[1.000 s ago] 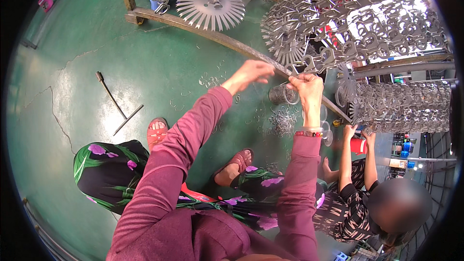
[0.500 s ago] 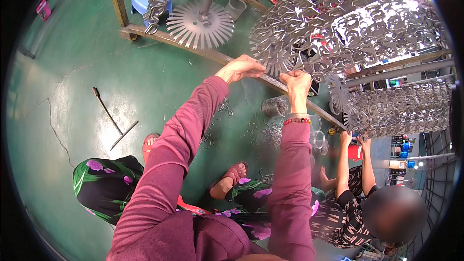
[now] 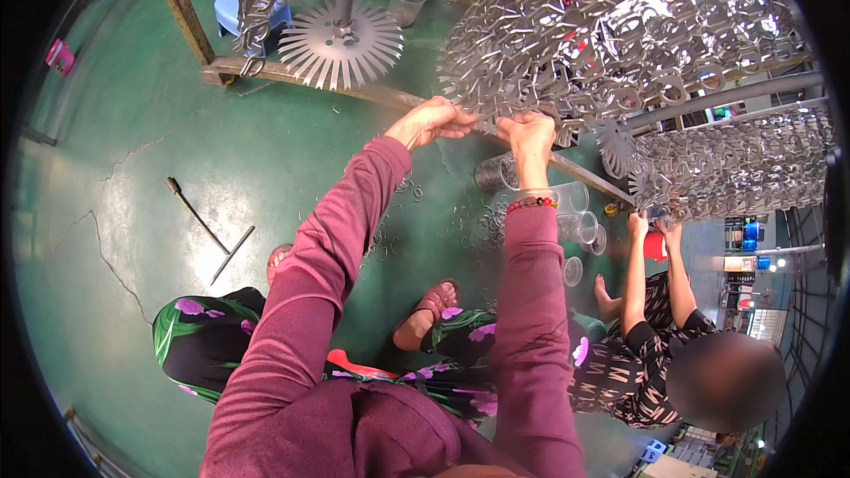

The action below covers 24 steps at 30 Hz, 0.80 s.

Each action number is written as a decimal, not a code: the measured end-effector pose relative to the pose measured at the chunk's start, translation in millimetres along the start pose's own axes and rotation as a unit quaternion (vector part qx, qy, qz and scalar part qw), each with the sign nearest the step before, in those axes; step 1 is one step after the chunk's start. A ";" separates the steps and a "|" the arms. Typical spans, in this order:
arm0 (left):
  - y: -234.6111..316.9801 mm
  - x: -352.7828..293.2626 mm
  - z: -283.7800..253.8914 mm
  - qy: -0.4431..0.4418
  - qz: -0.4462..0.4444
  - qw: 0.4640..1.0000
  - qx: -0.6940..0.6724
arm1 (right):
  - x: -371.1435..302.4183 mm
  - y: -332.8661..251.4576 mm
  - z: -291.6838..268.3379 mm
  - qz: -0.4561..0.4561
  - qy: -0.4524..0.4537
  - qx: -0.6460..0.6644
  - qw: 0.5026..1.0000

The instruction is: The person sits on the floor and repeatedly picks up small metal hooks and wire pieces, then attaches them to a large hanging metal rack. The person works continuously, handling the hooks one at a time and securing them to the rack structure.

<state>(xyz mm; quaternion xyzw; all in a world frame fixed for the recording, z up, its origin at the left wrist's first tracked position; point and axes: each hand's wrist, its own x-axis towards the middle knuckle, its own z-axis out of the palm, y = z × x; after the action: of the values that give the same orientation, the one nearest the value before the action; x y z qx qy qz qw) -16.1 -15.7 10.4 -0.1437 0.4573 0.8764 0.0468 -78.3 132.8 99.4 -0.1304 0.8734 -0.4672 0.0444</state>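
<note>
Both arms reach up to the lower edge of a large hanging rack point(image 3: 602, 35) crowded with bent, looped silvery metal parts. At that edge my left hand point(image 3: 431, 122) has thumb and fingers pressed together. Just to its right, my right hand point(image 3: 529, 140) is curled in a pinch, a small gap between the two sets of fingertips. Whatever they grip is too small and too cluttered by the metal behind to make out. A slotted metal disc point(image 3: 310, 46) on a rod hangs to the left of my hands.
Below the hands stand clear plastic cups point(image 3: 575, 197) and a cup of small metal pieces point(image 3: 496, 173); loose hooks point(image 3: 482, 226) litter the floor. A T-handled tool point(image 3: 202, 223) lies left. A wooden frame bar point(image 3: 354, 91) crosses ahead. A co-worker's hands point(image 3: 655, 228) touch another loaded rack point(image 3: 735, 168).
The whole view has shifted a little, so the racks sit further left and higher. My right fingertips have come slightly closer to my left ones; both hands stay at the rack's lower edge.
</note>
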 end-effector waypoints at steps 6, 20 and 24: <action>-8.7 1.8 4.9 -0.001 0.005 0.999 -0.034 | 8.0 5.6 -2.6 0.046 -0.017 0.017 0.999; -15.5 0.0 13.0 0.008 -0.021 0.997 -0.073 | 15.5 29.9 -0.6 -0.035 -0.009 -0.095 0.995; -16.1 0.3 17.4 0.013 -0.024 0.997 -0.077 | 14.8 31.0 1.9 -0.072 0.011 -0.134 0.988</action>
<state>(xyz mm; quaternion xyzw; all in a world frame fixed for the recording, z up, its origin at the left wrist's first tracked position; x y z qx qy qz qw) -16.5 7.7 6.9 -0.1696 0.3853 0.9057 0.0504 -98.0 143.7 73.4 -0.1926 0.9168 -0.3495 -0.0167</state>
